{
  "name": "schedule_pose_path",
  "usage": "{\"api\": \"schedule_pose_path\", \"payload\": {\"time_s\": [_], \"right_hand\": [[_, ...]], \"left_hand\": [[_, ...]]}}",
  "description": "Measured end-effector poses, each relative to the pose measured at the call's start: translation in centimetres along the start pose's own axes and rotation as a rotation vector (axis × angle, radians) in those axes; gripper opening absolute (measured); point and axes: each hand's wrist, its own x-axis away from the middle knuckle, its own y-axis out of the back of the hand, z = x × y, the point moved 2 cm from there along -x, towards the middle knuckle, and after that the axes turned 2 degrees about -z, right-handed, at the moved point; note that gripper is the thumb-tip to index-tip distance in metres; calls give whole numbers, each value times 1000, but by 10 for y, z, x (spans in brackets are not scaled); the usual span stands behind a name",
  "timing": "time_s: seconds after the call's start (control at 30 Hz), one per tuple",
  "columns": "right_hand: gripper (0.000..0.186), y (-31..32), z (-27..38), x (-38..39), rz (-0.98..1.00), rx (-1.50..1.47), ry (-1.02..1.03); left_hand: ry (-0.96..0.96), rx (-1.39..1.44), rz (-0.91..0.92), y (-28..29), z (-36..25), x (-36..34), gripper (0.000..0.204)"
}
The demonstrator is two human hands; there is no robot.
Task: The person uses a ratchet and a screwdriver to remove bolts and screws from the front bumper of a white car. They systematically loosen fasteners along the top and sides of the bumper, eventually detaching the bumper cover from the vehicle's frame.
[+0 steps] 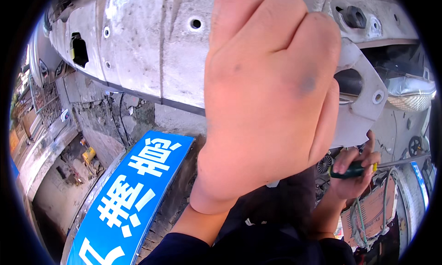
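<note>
My left hand is raised very near the camera, back toward me, its fingers curled closed in front of a long grey metal panel. It hides part of the panel, and what its fingers hold, if anything, is out of sight. Lower right, my right hand is wrapped round the dark green handle of a screwdriver with a yellow collar. The metal shaft points right, and one finger stretches up. Just above that hand is a pale metal bracket with a large cut-out and a bolt hole.
A blue sign board with white characters lies below the panel, left of my forearm. Curved car body parts are at far left. A headlamp is at right. A brown carton and a cable lie below my right hand.
</note>
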Motion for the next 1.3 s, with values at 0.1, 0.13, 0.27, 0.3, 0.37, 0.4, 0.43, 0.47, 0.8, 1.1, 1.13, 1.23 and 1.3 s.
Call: {"api": "schedule_pose_path", "payload": {"time_s": [0.1,0.13,0.27,0.3,0.37,0.4,0.43,0.47,0.8,1.1,1.13,1.23,1.3], "right_hand": [[23,-32,-19,2,108,19,11],[23,-37,-22,3,108,9,1],[25,-41,-17,8,8,-35,-53],[25,-39,-16,8,2,-44,-65],[24,-36,-13,7,-8,-58,-86],[23,-32,-15,6,20,-49,-83],[22,-28,-17,7,38,-43,-76],[19,-26,-14,9,4,-31,-80],[13,86,-35,46,-363,-376,-120],[9,136,-37,51,-577,-502,-260],[9,140,-37,51,-583,-506,-265],[9,149,-35,48,-608,-508,-286],[9,151,-34,44,-642,-507,-307]], "left_hand": [[8,-22,40,12,2,0,26],[10,-28,61,15,1,-3,26],[19,-63,147,22,-8,-16,28],[27,-66,181,22,-12,-21,28],[44,-84,236,22,-19,-27,29],[80,-92,267,23,-24,-27,29],[133,-104,303,24,-27,-29,30],[207,-117,337,25,-31,-30,31],[388,168,233,37,2,-18,43],[465,266,257,40,14,-23,44],[443,209,257,40,15,-23,44],[460,226,259,41,18,-22,43],[453,186,217,41,16,-20,44]]}}
